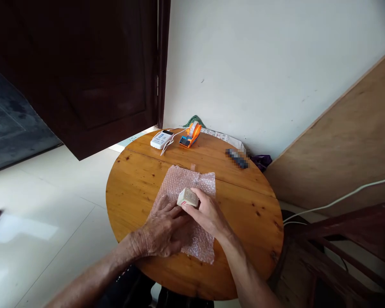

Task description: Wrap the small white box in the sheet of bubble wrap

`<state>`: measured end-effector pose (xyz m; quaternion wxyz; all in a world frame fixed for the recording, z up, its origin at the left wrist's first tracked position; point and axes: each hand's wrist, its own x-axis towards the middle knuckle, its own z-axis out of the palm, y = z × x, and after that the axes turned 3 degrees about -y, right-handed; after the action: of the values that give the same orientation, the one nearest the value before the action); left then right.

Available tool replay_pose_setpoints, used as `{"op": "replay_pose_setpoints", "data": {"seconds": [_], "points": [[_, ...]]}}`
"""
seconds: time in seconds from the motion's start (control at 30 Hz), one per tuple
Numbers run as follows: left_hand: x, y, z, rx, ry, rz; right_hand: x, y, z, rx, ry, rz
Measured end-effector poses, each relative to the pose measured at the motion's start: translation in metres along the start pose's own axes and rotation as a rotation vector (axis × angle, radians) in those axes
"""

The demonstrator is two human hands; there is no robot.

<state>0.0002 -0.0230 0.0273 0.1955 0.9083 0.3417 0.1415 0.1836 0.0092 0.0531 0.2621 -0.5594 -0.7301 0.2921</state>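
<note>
A sheet of bubble wrap (205, 244) lies on the round wooden table (131, 179) in front of me. Fingers stretched out, my left hand (167, 226) rests flat on the wrap's left part. My right hand (208, 211) grips a small pale box (188, 197) with print on its side, between thumb and fingers. The box is over the middle of the wrap, close to my left fingertips. Whether its underside touches the wrap I cannot tell. A small piece of tape (193, 167) shows at the wrap's far edge.
At the table's far side are an orange tape dispenser (191, 134) and a white device (162, 139) with a cable. A dark, blurred-out object (236, 158) lies at the far right. Behind stands a white wall (244, 64), with a dark door (83, 77) at left.
</note>
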Motion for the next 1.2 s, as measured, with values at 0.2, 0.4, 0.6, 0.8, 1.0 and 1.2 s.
{"op": "replay_pose_setpoints", "data": {"seconds": [0.2,0.4,0.6,0.8,1.0,1.2], "points": [[-0.016,-0.012,0.003,-0.024,0.203,-0.114,-0.002,0.026,0.012,0.051,-0.038,-0.055],[-0.017,-0.02,0.014,-0.008,0.237,-0.16,-0.009,0.024,0.001,0.035,-0.09,-0.041],[-0.015,-0.018,0.011,-0.003,0.245,-0.157,-0.01,0.028,0.002,-0.004,-0.054,-0.049],[-0.017,-0.019,0.013,0.009,0.253,-0.142,-0.02,0.02,0.001,-0.033,-0.011,-0.059],[-0.017,-0.021,0.016,-0.01,0.281,-0.123,-0.067,0.015,-0.009,-0.281,0.072,-0.201],[-0.016,-0.016,0.012,0.001,0.295,-0.125,-0.074,0.023,-0.002,-0.408,0.06,-0.214]]}}
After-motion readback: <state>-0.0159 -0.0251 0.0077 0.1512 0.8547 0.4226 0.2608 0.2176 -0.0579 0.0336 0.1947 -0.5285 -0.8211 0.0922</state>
